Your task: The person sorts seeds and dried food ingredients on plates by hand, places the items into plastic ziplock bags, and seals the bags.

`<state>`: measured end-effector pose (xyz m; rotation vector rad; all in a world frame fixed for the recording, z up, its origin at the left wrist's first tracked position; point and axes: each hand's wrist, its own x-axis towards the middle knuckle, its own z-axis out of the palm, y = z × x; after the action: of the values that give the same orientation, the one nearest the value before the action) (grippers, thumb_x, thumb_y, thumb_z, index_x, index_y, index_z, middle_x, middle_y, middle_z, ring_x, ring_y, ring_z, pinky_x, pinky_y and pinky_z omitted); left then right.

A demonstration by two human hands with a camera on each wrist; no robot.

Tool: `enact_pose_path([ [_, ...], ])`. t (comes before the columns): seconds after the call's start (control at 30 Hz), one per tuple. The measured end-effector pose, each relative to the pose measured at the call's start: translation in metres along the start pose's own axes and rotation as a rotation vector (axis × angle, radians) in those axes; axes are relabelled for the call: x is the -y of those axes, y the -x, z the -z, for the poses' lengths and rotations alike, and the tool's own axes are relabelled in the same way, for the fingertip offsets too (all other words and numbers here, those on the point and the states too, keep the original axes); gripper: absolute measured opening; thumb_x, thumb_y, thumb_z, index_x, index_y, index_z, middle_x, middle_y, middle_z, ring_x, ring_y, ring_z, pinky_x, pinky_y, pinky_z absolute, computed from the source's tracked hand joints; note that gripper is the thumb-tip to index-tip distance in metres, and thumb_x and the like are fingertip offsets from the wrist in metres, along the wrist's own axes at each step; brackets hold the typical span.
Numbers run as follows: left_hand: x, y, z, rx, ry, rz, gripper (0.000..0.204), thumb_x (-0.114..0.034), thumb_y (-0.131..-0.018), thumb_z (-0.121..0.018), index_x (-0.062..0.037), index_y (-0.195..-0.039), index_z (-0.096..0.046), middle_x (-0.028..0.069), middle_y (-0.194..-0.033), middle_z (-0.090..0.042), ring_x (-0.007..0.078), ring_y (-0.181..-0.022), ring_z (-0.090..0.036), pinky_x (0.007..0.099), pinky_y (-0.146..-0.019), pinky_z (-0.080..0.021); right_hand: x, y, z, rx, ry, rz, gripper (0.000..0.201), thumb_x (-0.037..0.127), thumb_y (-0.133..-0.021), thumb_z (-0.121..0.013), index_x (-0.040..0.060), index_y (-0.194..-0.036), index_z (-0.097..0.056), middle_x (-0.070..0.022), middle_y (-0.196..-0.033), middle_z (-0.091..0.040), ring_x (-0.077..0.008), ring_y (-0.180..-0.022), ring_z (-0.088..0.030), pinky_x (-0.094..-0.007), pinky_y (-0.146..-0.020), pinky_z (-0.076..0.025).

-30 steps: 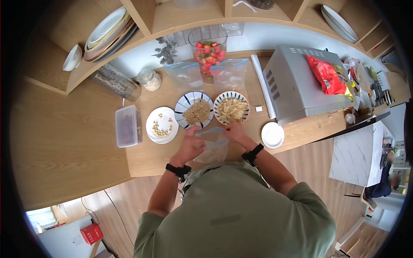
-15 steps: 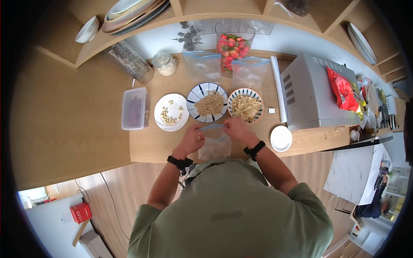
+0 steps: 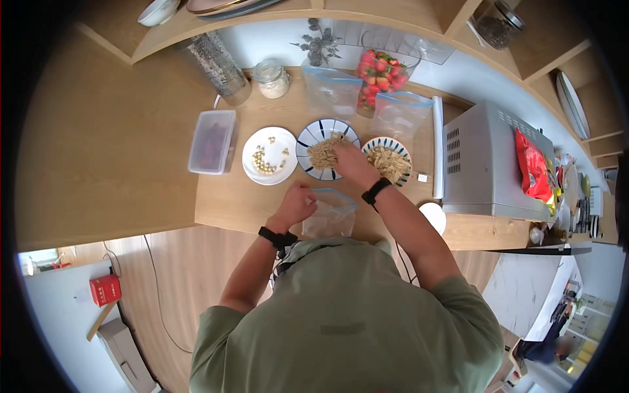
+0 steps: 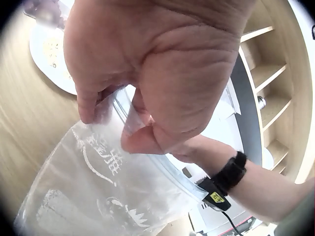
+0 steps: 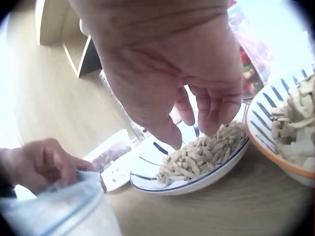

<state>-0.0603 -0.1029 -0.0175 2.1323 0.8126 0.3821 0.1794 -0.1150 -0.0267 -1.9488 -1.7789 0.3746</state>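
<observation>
My left hand pinches the rim of a clear zip bag between thumb and fingers. In the head view the bag's mouth, edged in blue, gapes near the counter's front edge. My right hand reaches over a blue-striped white plate heaped with small beige puffed snack pieces. Its thumb and fingers point down, spread apart, with the tips right at the heap. Beside that plate, an orange-rimmed bowl holds pale, flat chips. On the left, a white plate carries small round yellowish pieces.
Two more zip bags stand behind the dishes, near a glass vase of strawberries. A lidded plastic box and a glass jar lie left. A microwave-like metal appliance bounds the right, with shelves overhead.
My right hand has let go of the bag's rim and moved up over the striped plate. My left hand still holds the bag. The head view has shifted.
</observation>
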Motion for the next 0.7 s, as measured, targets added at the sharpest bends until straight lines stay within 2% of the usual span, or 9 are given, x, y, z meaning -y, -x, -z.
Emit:
enact_pose_path([
  [0.07,-0.002,-0.002,0.0,-0.041,0.03,0.01,0.012,-0.009,-0.063,-0.072,-0.0039,-0.074,-0.07,0.0246,-0.1,-0.061,0.0394,-0.096,-0.059,0.042,-0.085,-0.05,0.002,-0.01,-0.009,-0.01,0.08,0.028,0.017,0.012,-0.079,-0.063,0.0033,-0.094,-0.061,-0.0207,-0.089,-0.063,-0.0386,-0.09,-0.062,-0.048,-0.079,-0.05],
  [0.13,-0.002,-0.002,0.0,-0.065,0.053,0.037,0.014,-0.01,-0.063,-0.072,-0.0042,-0.076,-0.072,0.0254,-0.103,-0.061,0.0394,-0.099,-0.059,0.0414,-0.087,-0.049,0.006,-0.018,-0.014,0.194,0.134,-0.071,0.016,0.008,-0.082,-0.055,0.0025,-0.094,-0.065,-0.027,-0.106,-0.06,-0.0409,-0.094,-0.063,-0.0469,-0.081,-0.052],
  [0.27,0.004,-0.001,-0.001,-0.066,0.011,0.037,0.015,-0.009,-0.065,-0.072,-0.0052,-0.08,-0.072,0.0234,-0.107,-0.062,0.0377,-0.099,-0.061,0.0403,-0.086,-0.051,-0.002,-0.027,-0.027,0.242,0.152,-0.039,0.017,0.007,-0.083,-0.054,0.0031,-0.094,-0.066,-0.0243,-0.101,-0.063,-0.0389,-0.095,-0.064,-0.0459,-0.08,-0.053],
  [0.33,0.006,-0.002,-0.002,-0.078,0.034,0.053,0.016,-0.009,-0.065,-0.072,-0.0054,-0.08,-0.072,0.0238,-0.107,-0.062,0.0376,-0.099,-0.061,0.0404,-0.087,-0.05,-0.012,-0.032,-0.037,0.096,0.125,0.066,0.012,0.006,-0.079,-0.056,0.0025,-0.074,-0.066,-0.0205,-0.08,-0.066,-0.0372,-0.079,-0.066,-0.0469,-0.071,-0.053],
  [0.47,0.006,-0.006,-0.006,-0.097,0.023,0.067,0.016,-0.01,-0.065,-0.072,-0.0054,-0.08,-0.072,0.0242,-0.107,-0.062,0.0376,-0.1,-0.061,0.0406,-0.087,-0.05,-0.021,-0.027,-0.018,0.016,-0.091,0.056,0.01,0.007,-0.078,-0.06,0.003,-0.078,-0.069,-0.0173,-0.076,-0.068,-0.0327,-0.072,-0.067,-0.0416,-0.066,-0.053],
  [0.57,0.004,-0.009,-0.006,-0.115,0.011,0.074,0.016,-0.01,-0.065,-0.072,-0.0055,-0.08,-0.073,0.0248,-0.107,-0.062,0.0377,-0.101,-0.061,0.0406,-0.088,-0.05,-0.008,-0.014,0.011,-0.015,-0.386,-0.011,0.012,0.008,-0.076,-0.067,0.0049,-0.087,-0.071,-0.0145,-0.077,-0.068,-0.0274,-0.07,-0.067,-0.0355,-0.064,-0.052],
  [0.63,0.002,-0.011,-0.007,-0.121,0.015,0.1,0.016,-0.011,-0.065,-0.072,-0.0056,-0.081,-0.073,0.025,-0.106,-0.062,0.0379,-0.101,-0.061,0.0405,-0.088,-0.05,0.007,0.004,0.034,0.356,-0.877,-0.174,0.016,0.009,-0.075,-0.071,0.0065,-0.091,-0.071,-0.012,-0.077,-0.068,-0.0229,-0.068,-0.066,-0.0319,-0.064,-0.051],
  [0.67,0.0,-0.012,-0.007,-0.118,0.017,0.102,0.016,-0.011,-0.065,-0.072,-0.0056,-0.081,-0.073,0.025,-0.106,-0.062,0.0379,-0.101,-0.061,0.0405,-0.088,-0.05,0.017,0.011,0.046,0.358,-0.878,-0.178,0.016,0.009,-0.075,-0.071,0.0065,-0.091,-0.071,-0.012,-0.077,-0.068,-0.0229,-0.068,-0.066,-0.0319,-0.064,-0.051],
  [0.7,-0.001,-0.012,-0.007,-0.111,0.013,0.108,0.016,-0.011,-0.065,-0.072,-0.0057,-0.081,-0.073,0.025,-0.106,-0.062,0.038,-0.101,-0.061,0.0405,-0.088,-0.05,0.028,0.018,0.057,0.448,-0.731,-0.031,0.015,0.007,-0.075,-0.07,0.0056,-0.09,-0.071,-0.0125,-0.078,-0.068,-0.0232,-0.069,-0.066,-0.0322,-0.064,-0.051],
])
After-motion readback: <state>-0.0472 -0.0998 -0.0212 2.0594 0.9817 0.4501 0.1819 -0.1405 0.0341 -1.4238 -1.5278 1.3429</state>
